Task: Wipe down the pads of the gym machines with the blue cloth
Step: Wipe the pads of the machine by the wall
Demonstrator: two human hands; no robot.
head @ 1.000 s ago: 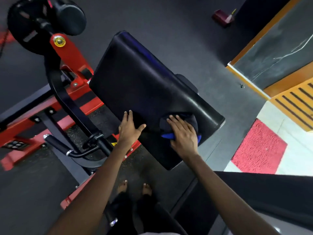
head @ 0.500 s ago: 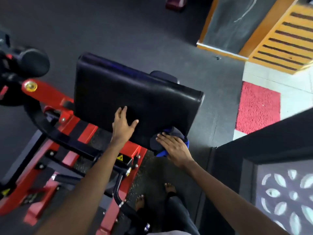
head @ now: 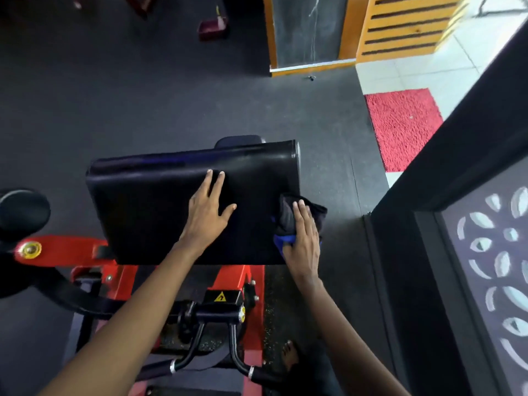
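Right now my L hand (head: 208, 215) lies flat, fingers straight, mid pad (head: 148, 212); R hand (head: 303, 241) presses blue cloth (head: 288, 224) against pad's right edge.

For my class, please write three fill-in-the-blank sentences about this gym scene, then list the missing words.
1. The left hand rests flat on the ____ pad.
2. The right hand presses the blue cloth against the pad's ____ edge.
3. The machine's frame below the pad is painted ____.
Missing words: black; right; red.
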